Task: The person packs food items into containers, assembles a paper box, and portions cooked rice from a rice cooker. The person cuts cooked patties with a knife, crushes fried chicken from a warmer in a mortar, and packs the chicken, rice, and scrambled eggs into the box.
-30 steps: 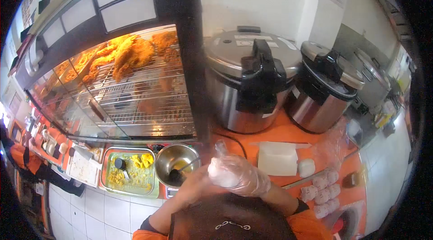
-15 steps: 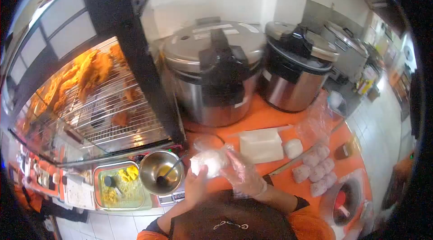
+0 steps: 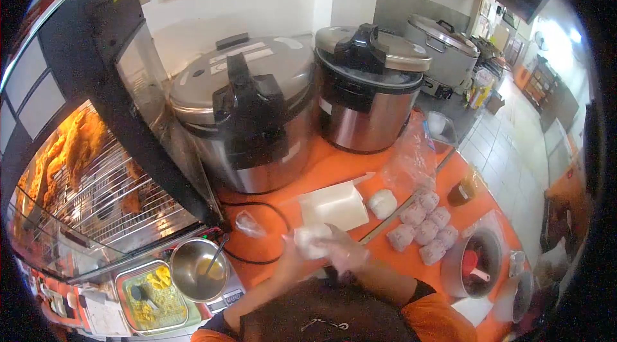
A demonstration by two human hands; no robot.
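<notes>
Between my two hands is a round white bundle (image 3: pixel 313 241). My left hand (image 3: pixel 289 261) is closed on its left side. On its right side, my right hand (image 3: pixel 345 251), in a clear plastic glove, wraps round it, partly blurred. Just beyond the hands stands an open cream box (image 3: pixel 335 206). A second white ball (image 3: pixel 382 204) sits right of the box. Several wrapped bundles with printed paper (image 3: pixel 425 233) are grouped farther right. A small piece of clear plastic (image 3: pixel 249 225) lies on the orange counter left of my hands.
Two large cookers (image 3: pixel 247 110) (image 3: pixel 373 91) stand at the back. A heated glass case (image 3: pixel 96 175) with fried pieces is at left. Below it are a metal bowl (image 3: pixel 186 271), a scale (image 3: pixel 226 301) and a tray (image 3: pixel 138 319). A metal pot (image 3: pixel 456 272) with a red scoop (image 3: pixel 471 260) stands at right.
The view has swung to the right. Clear plastic that was at the white bundle now lies apart on the counter. My hands now hold the bundle beside the box's near edge.
</notes>
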